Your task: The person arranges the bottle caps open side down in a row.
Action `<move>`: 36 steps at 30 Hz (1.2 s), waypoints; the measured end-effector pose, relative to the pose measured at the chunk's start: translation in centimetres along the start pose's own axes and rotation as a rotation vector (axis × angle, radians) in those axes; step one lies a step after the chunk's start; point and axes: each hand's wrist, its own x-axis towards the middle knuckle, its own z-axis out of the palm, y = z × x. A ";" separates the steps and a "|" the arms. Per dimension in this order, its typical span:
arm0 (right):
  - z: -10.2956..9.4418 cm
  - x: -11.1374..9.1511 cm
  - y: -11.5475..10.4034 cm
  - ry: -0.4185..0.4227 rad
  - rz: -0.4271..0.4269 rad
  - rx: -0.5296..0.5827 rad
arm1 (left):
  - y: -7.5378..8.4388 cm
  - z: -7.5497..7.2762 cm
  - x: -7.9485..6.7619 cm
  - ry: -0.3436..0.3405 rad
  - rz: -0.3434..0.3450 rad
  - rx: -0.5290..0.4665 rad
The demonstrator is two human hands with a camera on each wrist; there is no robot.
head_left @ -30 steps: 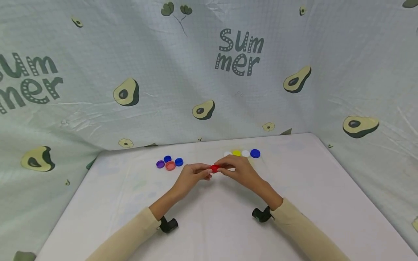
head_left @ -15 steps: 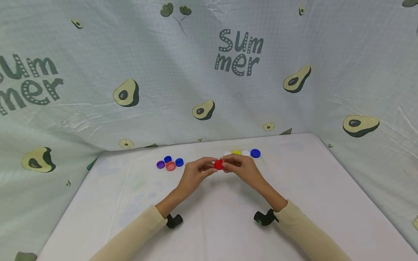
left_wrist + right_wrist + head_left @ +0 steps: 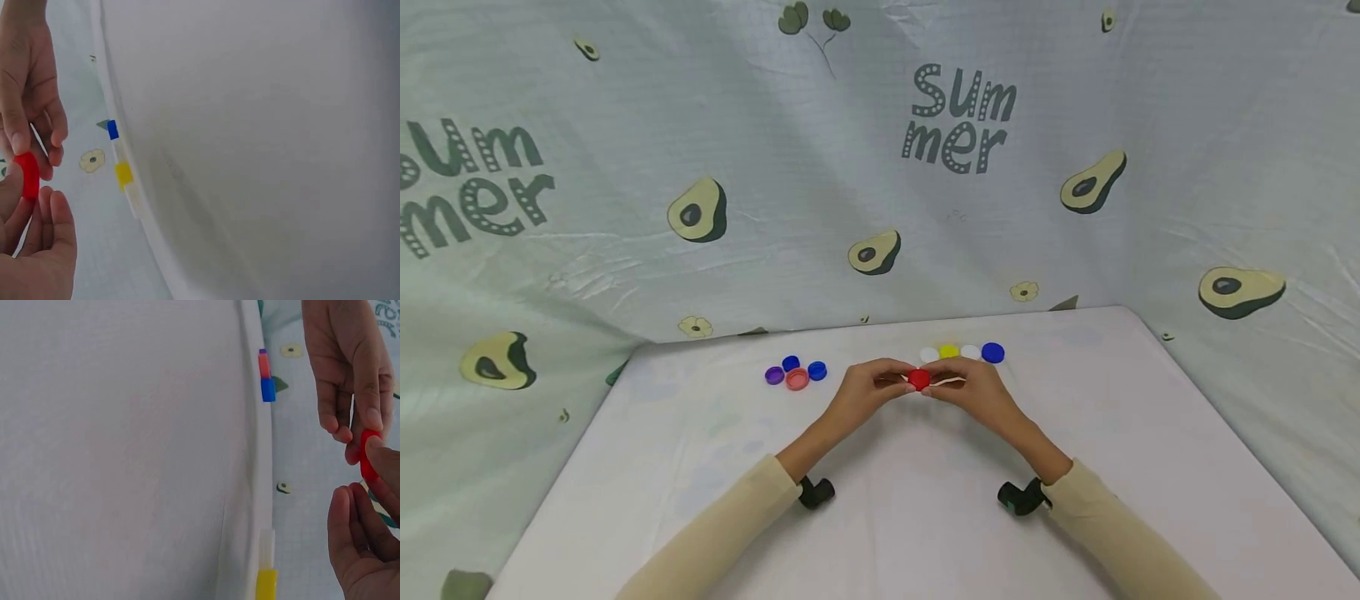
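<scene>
A round red bottle cap [image 3: 918, 380] is held up over the table between both hands, its flat face toward the head camera. My left hand [image 3: 868, 392] pinches its left side between thumb and fingers. From the other side, my right hand [image 3: 973, 390] pinches the cap's right edge. Seen edge-on in the left wrist view, the red cap [image 3: 29, 176] sits between the two sets of fingertips. In the right wrist view, a thumb overlaps part of the red cap [image 3: 369, 456].
Left of the hands lie a purple cap [image 3: 774, 375], a coral cap [image 3: 797, 379] and two blue ones. Behind my right hand, a yellow cap [image 3: 949, 352], two white caps and a larger blue cap [image 3: 992, 352] form a row. A printed cloth [image 3: 820, 167] hangs behind the white table [image 3: 880, 533].
Both hands have shifted a little to the right with the red cap. The cap has turned from a tilted position to show its round face. The caps on the table have stayed put.
</scene>
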 end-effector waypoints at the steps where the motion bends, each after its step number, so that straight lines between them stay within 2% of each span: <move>1: -0.1 0.0 0.2 0.005 0.001 -0.005 | 0.0 0.1 0.3 -0.016 0.001 0.019; 4: -0.4 0.1 0.5 0.008 0.000 -0.032 | -0.1 0.1 1.2 -0.059 0.018 0.093; 12: -0.1 0.3 1.0 0.023 -0.006 -0.068 | -0.2 -0.8 2.9 -0.178 0.125 0.245; 18: -0.2 0.6 1.1 -0.015 0.011 -0.104 | -0.2 -0.7 3.4 -0.225 0.093 0.323; 22: -0.7 1.1 1.1 -0.056 -0.018 -0.213 | -0.2 -0.5 3.8 -0.238 0.083 0.363; 28: -1.5 1.9 1.1 -0.115 -0.111 -0.362 | -0.6 -0.1 4.1 -0.224 0.028 0.315; 31: -1.8 2.3 1.1 -0.165 -0.108 -0.381 | -0.9 0.2 4.2 -0.227 0.013 0.303; 36: -2.3 3.0 1.3 -0.259 -0.063 -0.395 | -0.8 0.6 4.6 -0.269 -0.043 0.316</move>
